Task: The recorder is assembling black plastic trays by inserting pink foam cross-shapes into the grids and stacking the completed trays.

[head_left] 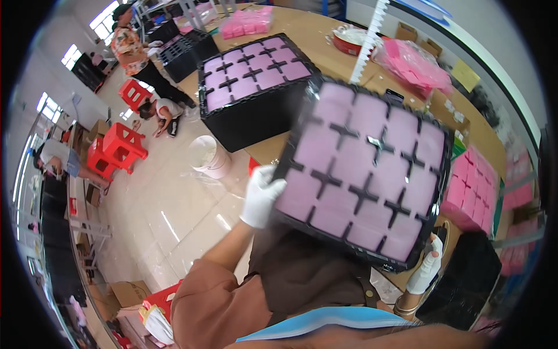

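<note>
A black plastic tray (364, 196) with compartments is lifted and tilted in front of my body. Pale pink pieces (358, 164) fill its compartments, and black crosses of the dividers show between them. My left hand (261, 198), in a white glove, grips the tray's left edge with its fingers curled. At the lower right corner my right hand (426, 270), also gloved with bare fingertips, holds the other side; part of it is hidden behind the rim. Just beyond stands a deep black stack of trays (250, 128) on the table, its top filled with similar pink pieces.
Pink blocks (474, 189) and a black bag (465, 279) lie at the right. Farther back on the table (325, 35) are pink wrapped bundles (247, 22) and a red basin (346, 43). A white bucket (210, 157), red stools (123, 145) and several people occupy the floor at left.
</note>
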The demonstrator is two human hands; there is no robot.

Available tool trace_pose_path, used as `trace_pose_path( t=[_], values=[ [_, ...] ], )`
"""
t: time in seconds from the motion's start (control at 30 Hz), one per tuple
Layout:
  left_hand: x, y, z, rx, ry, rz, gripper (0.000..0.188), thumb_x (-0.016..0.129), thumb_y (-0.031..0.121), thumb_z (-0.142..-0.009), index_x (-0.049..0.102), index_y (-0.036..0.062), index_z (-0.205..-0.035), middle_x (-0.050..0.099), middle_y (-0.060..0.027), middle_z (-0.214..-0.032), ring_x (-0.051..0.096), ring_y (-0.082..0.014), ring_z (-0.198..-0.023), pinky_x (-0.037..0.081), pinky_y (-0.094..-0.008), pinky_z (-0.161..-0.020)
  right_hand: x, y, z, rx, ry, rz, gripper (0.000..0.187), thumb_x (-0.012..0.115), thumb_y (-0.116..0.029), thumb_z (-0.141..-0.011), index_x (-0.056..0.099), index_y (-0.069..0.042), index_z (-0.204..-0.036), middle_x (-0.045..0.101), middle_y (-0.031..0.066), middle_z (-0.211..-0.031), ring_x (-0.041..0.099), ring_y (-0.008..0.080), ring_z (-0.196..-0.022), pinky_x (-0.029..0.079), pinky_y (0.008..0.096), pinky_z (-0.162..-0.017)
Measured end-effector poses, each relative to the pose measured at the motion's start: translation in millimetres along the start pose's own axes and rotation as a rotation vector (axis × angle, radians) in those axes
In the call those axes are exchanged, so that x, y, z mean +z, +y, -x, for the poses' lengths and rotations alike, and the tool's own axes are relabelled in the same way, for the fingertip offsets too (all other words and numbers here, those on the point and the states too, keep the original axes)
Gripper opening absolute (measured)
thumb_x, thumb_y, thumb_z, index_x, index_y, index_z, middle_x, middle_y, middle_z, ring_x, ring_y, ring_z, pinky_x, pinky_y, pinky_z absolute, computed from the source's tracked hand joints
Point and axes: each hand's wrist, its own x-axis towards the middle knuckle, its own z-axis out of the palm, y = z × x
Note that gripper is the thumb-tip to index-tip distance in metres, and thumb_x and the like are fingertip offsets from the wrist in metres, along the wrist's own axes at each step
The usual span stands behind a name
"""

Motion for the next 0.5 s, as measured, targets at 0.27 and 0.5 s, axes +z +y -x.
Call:
trace_pose_path(
  t=[0.27, 0.5],
  values=[
    [-151.2, 96.0, -144.0, 0.350, 0.369, -0.069, 0.040, 0.062, 0.002, -0.083, 0.049, -0.0090, -0.119, 0.062, -0.0138, -0.107, 0.060, -0.0180, -0.095, 0.051, -0.0310, -0.082, 50.7, 21.1, 4.2, 0.060, -0.511, 0.020, 0.020, 0.061, -0.014, -0.090, 0.063, 0.002, -0.102, 0.063, 0.0107, -0.100, 0.060, 0.0182, -0.090, 0.047, 0.0295, -0.083],
    [-269.6, 55.3, -231.3, 0.140, 0.474, -0.703, 0.041, 0.074, 0.023, -0.075, 0.063, -0.0053, -0.102, 0.068, -0.0130, -0.092, 0.062, -0.0197, -0.085, 0.048, -0.0320, -0.080, 69.8, 34.0, 16.0, 0.094, -0.571, 0.013, 0.013, 0.063, -0.008, -0.086, 0.066, 0.001, -0.095, 0.065, 0.0125, -0.094, 0.063, 0.0228, -0.087, 0.049, 0.0314, -0.080]
  ],
)
